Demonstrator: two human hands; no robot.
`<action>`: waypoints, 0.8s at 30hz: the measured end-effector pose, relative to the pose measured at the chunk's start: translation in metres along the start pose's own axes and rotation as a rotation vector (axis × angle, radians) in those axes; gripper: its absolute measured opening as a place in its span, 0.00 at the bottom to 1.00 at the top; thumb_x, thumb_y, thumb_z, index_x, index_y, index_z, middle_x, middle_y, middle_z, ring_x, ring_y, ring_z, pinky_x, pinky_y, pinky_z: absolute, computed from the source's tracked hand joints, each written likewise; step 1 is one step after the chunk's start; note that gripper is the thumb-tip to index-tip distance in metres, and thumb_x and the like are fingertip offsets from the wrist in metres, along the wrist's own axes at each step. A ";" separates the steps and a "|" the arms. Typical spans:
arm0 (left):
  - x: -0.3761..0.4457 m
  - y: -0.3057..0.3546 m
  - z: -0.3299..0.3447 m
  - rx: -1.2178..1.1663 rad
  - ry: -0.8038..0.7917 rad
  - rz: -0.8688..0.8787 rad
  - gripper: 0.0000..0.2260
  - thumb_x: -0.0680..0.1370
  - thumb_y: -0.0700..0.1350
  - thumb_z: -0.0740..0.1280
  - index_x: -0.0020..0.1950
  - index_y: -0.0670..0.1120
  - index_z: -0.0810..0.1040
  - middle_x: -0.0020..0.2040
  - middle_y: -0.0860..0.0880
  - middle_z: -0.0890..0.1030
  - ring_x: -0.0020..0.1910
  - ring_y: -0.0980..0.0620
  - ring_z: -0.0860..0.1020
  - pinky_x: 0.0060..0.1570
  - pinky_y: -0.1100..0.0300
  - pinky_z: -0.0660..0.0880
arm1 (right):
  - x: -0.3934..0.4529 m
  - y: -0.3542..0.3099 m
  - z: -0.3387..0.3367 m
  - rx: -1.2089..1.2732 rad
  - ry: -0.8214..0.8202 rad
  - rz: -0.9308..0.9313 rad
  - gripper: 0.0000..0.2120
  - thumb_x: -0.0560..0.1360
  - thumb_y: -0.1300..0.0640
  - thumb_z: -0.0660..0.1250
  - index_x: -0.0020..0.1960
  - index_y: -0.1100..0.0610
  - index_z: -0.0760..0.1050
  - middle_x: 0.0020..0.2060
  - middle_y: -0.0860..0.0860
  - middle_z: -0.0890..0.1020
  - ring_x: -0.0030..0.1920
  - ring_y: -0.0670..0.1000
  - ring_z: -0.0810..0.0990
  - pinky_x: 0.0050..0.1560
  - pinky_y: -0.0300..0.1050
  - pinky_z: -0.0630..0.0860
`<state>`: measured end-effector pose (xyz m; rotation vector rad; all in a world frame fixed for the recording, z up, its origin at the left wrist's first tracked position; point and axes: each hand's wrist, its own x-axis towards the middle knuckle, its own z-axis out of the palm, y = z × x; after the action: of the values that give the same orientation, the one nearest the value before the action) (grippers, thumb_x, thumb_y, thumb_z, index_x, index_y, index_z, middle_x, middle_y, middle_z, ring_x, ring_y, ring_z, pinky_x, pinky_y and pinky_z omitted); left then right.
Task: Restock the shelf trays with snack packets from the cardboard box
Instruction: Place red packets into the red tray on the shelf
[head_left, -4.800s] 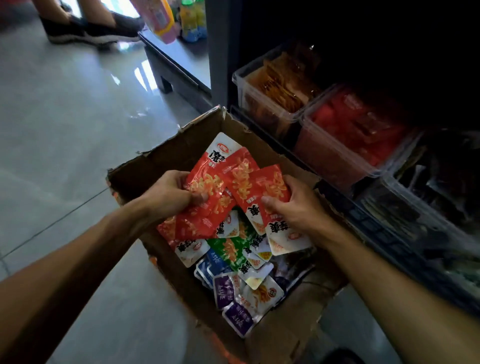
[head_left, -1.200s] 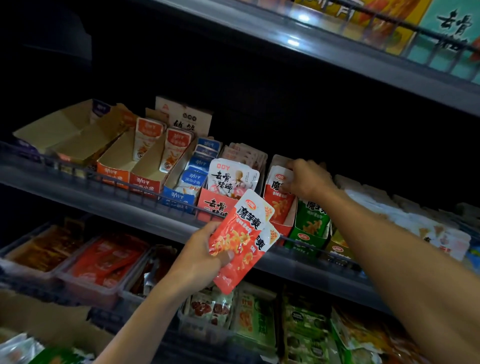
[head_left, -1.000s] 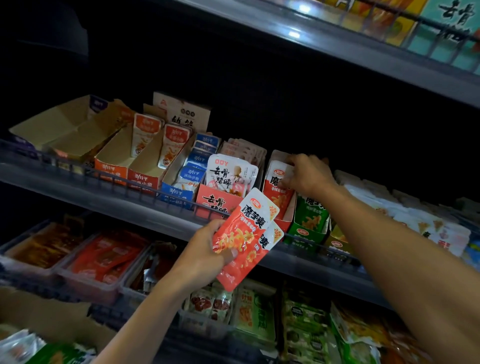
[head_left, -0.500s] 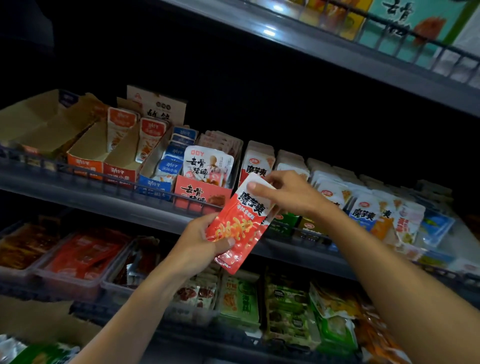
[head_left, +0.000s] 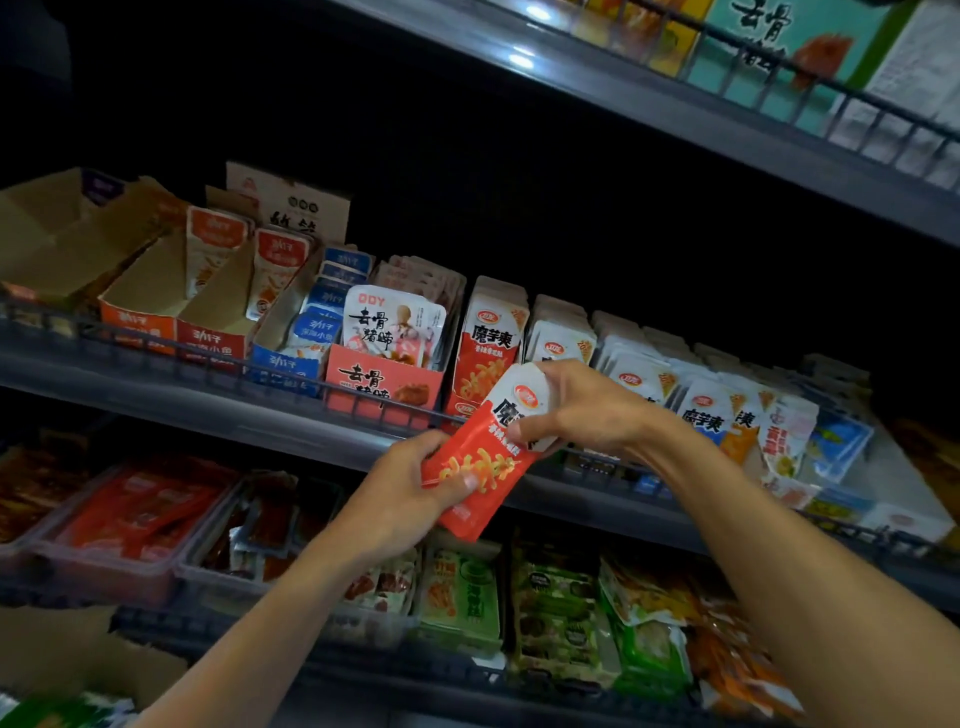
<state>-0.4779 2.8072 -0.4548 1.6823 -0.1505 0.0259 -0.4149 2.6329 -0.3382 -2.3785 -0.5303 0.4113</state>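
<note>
My left hand (head_left: 400, 499) grips the lower part of a small stack of red-and-white snack packets (head_left: 485, 457), held in front of the middle shelf's edge. My right hand (head_left: 576, 408) pinches the white top of the front packet in that stack. Just behind, a red shelf tray (head_left: 460, 408) holds matching red-and-white packets (head_left: 491, 343) standing upright. A corner of the cardboard box (head_left: 67, 654) shows at the bottom left, with green packets (head_left: 62, 714) inside.
The middle shelf (head_left: 208, 400) has a wire front rail and several cardboard display trays of other snacks. To the right lie more white packets (head_left: 701, 410). Clear bins (head_left: 119, 525) of red snacks fill the lower shelf. An upper shelf (head_left: 675, 104) overhangs.
My right hand left the shelf tray and came down to the stack in my left hand, taking hold of the top of the front packet. The view shifted slightly.
</note>
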 end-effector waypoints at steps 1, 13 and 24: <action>0.003 0.000 0.001 0.059 0.048 0.033 0.10 0.77 0.48 0.70 0.58 0.51 0.76 0.51 0.53 0.83 0.50 0.57 0.82 0.55 0.53 0.79 | 0.000 -0.001 -0.006 -0.007 0.038 -0.010 0.08 0.75 0.64 0.71 0.49 0.57 0.73 0.46 0.51 0.84 0.49 0.51 0.83 0.45 0.43 0.83; 0.062 0.016 -0.005 1.291 0.255 0.321 0.23 0.79 0.57 0.63 0.73 0.55 0.68 0.69 0.49 0.68 0.68 0.47 0.63 0.65 0.48 0.62 | 0.056 -0.012 -0.047 -0.267 0.500 -0.055 0.13 0.71 0.63 0.74 0.49 0.53 0.73 0.47 0.51 0.83 0.48 0.51 0.83 0.52 0.56 0.81; 0.064 0.006 -0.012 1.366 0.195 0.359 0.25 0.80 0.53 0.63 0.76 0.56 0.63 0.72 0.49 0.65 0.68 0.46 0.60 0.66 0.47 0.60 | 0.101 -0.016 -0.017 -0.813 0.456 -0.057 0.27 0.75 0.59 0.70 0.72 0.52 0.68 0.64 0.57 0.76 0.65 0.60 0.73 0.65 0.56 0.70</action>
<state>-0.4145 2.8134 -0.4405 2.9647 -0.3265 0.6934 -0.3242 2.6823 -0.3303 -3.0724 -0.6188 -0.4696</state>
